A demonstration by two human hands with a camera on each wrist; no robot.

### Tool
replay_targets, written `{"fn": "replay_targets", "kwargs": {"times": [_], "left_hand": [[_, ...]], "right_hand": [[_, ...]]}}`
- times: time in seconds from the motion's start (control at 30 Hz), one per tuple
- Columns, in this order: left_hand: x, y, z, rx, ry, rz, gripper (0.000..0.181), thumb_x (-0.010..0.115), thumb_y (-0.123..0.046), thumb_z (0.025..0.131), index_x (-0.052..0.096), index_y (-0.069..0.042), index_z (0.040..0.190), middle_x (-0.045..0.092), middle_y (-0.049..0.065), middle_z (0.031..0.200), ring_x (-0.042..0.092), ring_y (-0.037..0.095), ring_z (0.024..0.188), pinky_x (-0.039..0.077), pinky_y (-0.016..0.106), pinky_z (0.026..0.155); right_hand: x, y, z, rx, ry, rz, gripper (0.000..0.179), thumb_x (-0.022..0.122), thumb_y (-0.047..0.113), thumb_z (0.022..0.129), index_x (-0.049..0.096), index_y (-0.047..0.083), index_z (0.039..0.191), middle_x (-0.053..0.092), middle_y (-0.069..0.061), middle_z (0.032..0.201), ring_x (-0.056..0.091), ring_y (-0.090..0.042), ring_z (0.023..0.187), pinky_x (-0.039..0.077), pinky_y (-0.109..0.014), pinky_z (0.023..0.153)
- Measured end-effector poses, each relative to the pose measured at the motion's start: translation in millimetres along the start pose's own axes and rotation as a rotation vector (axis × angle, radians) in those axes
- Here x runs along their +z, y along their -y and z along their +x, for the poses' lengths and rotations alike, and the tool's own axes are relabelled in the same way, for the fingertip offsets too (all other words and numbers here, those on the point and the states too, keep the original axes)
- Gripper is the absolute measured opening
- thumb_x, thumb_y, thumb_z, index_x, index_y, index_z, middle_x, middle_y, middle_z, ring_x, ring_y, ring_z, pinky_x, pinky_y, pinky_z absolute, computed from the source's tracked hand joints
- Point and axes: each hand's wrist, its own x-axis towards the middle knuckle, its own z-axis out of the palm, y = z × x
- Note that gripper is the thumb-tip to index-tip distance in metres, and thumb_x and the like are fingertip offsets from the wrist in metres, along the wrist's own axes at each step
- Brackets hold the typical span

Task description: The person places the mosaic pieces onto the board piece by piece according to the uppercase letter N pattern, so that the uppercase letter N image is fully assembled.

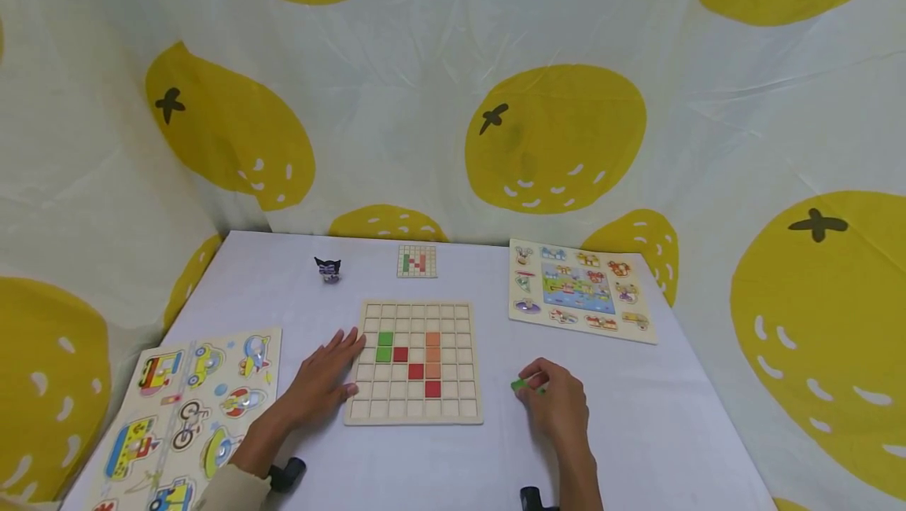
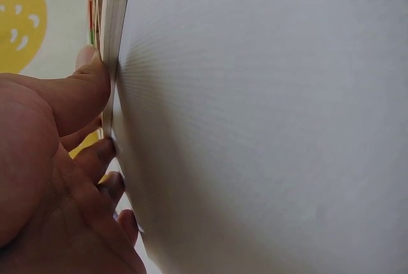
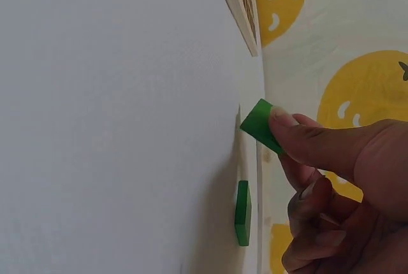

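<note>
A wooden grid board [image 1: 453,409] lies flat mid-table, with two green tiles [image 1: 384,347] on its left, a diagonal of red tiles [image 1: 416,372] and an orange column [image 1: 432,352]. My left hand [image 1: 327,377] rests at the board's left edge. Its thumb [image 2: 86,92] touches the side of the board in the left wrist view, the other fingers spread along it. To the right of the board, my right hand [image 1: 555,405] pinches a green tile [image 3: 260,122] between thumb and fingertips. Another green tile [image 3: 243,213] lies on the table beside that hand.
Behind the board lie a small pattern card [image 1: 418,261] and a dark figurine [image 1: 329,270]. A picture puzzle board [image 1: 527,314] sits at the back right. At the front left is a vehicle puzzle board [image 1: 272,346]. Lemon-print cloth [image 1: 396,157] hangs behind the table.
</note>
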Motion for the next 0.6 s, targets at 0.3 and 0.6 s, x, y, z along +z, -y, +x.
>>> {"fn": "replay_targets", "kwargs": {"times": [0.3, 0.6], "left_hand": [[-0.5, -1.7, -1.2, 0.019, -0.021, 0.000, 0.084, 0.075, -0.016, 0.098, 0.030, -0.012, 0.169, 0.021, 0.011, 0.178, 0.013, 0.042, 0.166, 0.015, 0.065, 0.131], [-1.3, -2.8, -1.8, 0.023, -0.016, 0.004, 0.084, 0.074, -0.016, 0.098, 0.029, -0.012, 0.169, 0.020, 0.012, 0.178, 0.013, 0.042, 0.166, 0.015, 0.065, 0.131]], "right_hand": [[12, 18, -7.8, -0.046, 0.006, 0.098, 0.017, 0.086, 0.008, 0.085, 0.076, 0.020, 0.093, 0.069, 0.004, 0.080, 0.052, -0.017, 0.072, 0.037, -0.030, 0.064], [28, 41, -14.8, -0.085, 0.033, 0.140, 0.017, 0.086, 0.012, 0.087, 0.075, 0.023, 0.092, 0.067, 0.005, 0.079, 0.053, -0.017, 0.074, 0.041, -0.027, 0.066]]}}
